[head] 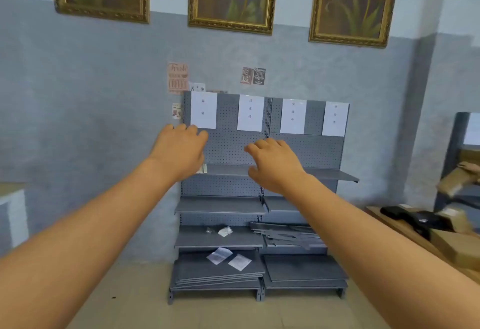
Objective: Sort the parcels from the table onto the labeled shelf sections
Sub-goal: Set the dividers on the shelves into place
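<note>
Grey pegboard shelving (220,209) ahead carries four paper labels (203,110), print illegible. Parcels (457,245) sit at three o'clock on the worktop (405,227), cut off. Left hand (179,150) and right hand (272,162) loosely spread, holding nothing.

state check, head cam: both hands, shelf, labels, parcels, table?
left hand: raised, fingers loosely curled, holding nothing
right hand: raised, fingers loosely curled, holding nothing
shelf unit: upright, no parcels on it
paper labels: four, fixed along top panel
parcels: on table, unsorted
table: at right, partly out of frame
</note>
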Available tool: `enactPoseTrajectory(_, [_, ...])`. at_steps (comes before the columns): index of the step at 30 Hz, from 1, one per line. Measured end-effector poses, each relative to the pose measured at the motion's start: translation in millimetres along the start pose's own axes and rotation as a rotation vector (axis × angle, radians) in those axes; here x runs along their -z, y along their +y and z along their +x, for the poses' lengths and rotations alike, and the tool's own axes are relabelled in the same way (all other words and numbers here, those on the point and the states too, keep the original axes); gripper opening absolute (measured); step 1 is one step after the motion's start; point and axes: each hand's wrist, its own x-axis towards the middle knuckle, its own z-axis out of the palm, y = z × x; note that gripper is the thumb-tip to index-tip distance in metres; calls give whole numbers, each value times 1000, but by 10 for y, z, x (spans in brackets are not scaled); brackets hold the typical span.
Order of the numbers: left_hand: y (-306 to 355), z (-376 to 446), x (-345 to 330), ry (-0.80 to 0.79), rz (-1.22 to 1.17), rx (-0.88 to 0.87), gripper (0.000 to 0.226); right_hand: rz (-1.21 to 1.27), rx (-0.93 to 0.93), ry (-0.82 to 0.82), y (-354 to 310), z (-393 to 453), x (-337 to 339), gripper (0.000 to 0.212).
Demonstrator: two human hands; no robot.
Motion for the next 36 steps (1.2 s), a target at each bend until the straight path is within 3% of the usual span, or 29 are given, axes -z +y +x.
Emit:
enactPoseTrajectory(8, [437, 495, -620, -42, -63, -51, 27, -15, -12, -25, 386, 312, -578, 41])
enactPoseTrajectory(18, [787, 1479, -1801, -123, -106, -5, 22, 31, 15, -111, 911, 1321, -1932, 42])
enactPoseTrajectory(23, [611, 1776, -2361, -190, -61, 25, 30, 142, 101, -42, 779, 2045, -2432, 45])
enactPoseTrajectory(31, [-17, 2249, -3451, -274, 0, 104, 35, 170, 137, -71, 570, 3170, -3263, 46])
enactPoseTrajectory(36, [-392, 2718, -4274, -244, 23, 65, 31, 157, 140, -82, 358, 3930, -3724, 45])
